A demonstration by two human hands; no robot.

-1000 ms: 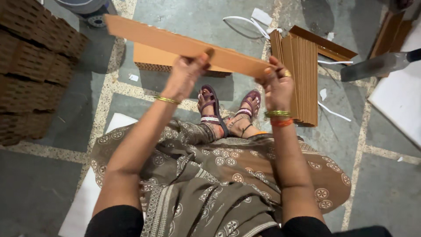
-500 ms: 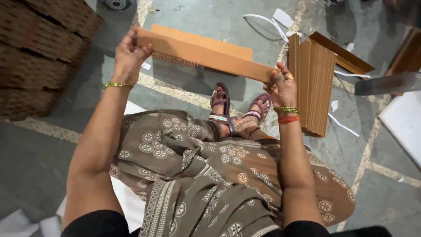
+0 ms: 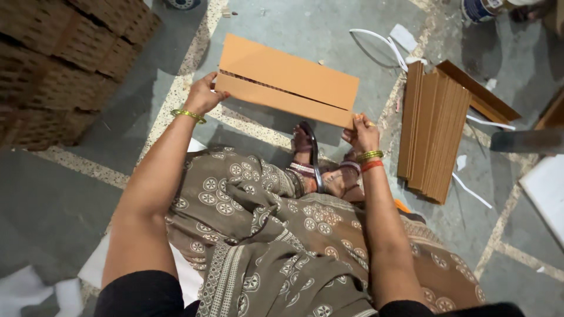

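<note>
Both hands hold a long brown cardboard strip above the floor.
Left hand grips its left end, right hand its right end, mid-frame; a cardboard stack lies at right.

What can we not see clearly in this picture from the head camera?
- Underside of the cardboard sheet: hidden, as only its top face shows.
- Fingertips of the left hand and right hand: tucked behind the sheet's ends.
- Stack of woven trays: cut off by the left and top edges.
- Tin at the top: cut off by the edge.
- Lower sheets in the cardboard stack: covered by the sheets above.
</note>
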